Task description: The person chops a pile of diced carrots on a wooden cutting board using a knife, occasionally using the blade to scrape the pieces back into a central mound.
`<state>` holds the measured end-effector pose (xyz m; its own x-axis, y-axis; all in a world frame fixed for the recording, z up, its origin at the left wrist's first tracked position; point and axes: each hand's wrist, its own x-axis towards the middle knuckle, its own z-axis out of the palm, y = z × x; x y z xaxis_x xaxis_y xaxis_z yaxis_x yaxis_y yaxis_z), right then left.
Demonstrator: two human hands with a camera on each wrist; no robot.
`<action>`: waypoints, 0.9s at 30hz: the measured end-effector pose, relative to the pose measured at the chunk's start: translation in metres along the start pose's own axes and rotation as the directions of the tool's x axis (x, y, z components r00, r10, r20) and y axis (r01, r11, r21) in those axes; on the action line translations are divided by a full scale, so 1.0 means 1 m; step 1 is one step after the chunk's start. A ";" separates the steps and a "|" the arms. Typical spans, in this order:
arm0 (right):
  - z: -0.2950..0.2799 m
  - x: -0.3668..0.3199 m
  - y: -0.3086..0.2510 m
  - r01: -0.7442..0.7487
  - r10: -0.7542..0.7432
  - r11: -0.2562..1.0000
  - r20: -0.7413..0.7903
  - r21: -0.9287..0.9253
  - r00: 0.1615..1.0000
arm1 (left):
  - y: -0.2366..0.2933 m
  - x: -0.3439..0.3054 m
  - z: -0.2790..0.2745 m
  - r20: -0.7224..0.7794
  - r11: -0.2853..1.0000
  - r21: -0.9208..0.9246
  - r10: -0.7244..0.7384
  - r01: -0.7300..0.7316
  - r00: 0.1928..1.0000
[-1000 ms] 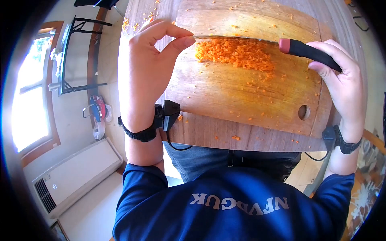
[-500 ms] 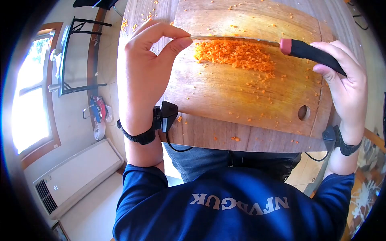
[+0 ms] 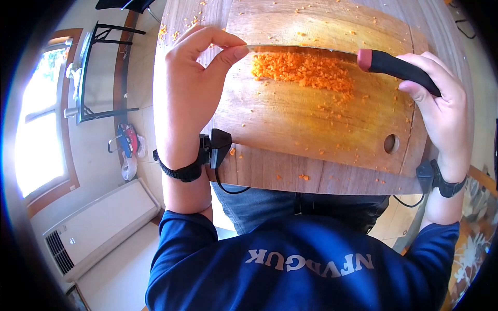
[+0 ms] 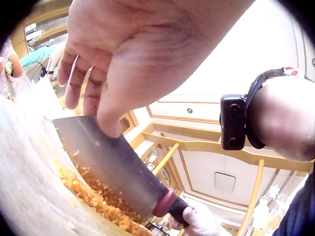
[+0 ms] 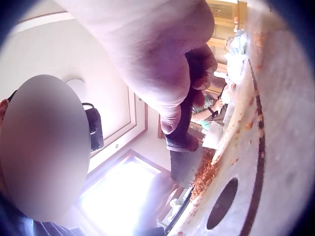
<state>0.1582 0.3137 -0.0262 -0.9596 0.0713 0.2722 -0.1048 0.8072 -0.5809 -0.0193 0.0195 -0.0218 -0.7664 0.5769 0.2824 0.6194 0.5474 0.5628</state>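
A broad-bladed cleaver (image 4: 101,152) stands on edge along the far side of a heap of finely chopped orange carrot (image 3: 306,71). My right hand (image 3: 441,98) grips its black handle (image 3: 399,69), which has a red collar by the blade. At the other end, my left hand (image 3: 194,88) pinches the top of the blade near the tip between thumb and forefinger. The other left fingers extend past the blade in the left wrist view. Under the heap lies a wooden cutting board (image 3: 311,124), with an oval hole in its near right corner.
Carrot crumbs (image 3: 304,178) are scattered over the board and the wooden table (image 3: 264,168). The table's near edge runs close to the person's lap. Another person (image 5: 209,112) shows across the table in the right wrist view.
The cleaver's handle and my right hand shifted slightly right, then back left. My left hand keeps its pinch at the tip, and the carrot heap looks nearly the same.
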 end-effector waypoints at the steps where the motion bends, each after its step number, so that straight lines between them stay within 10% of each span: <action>1: -0.001 -0.001 -0.001 0.001 -0.001 1.000 0.000 0.000 1.000 | -0.003 0.000 -0.001 -0.033 0.999 -0.035 0.016 -0.017 0.999; 27: -0.002 -0.004 -0.001 0.028 -0.029 0.999 -0.037 -0.036 0.999 | -0.005 0.000 0.000 -0.082 0.996 -0.051 0.069 -0.073 0.994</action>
<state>0.1626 0.3139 -0.0254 -0.9457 0.0694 0.3177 -0.1222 0.8296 -0.5448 -0.0224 0.0165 -0.0245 -0.7331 0.5616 0.3835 0.6646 0.4720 0.5793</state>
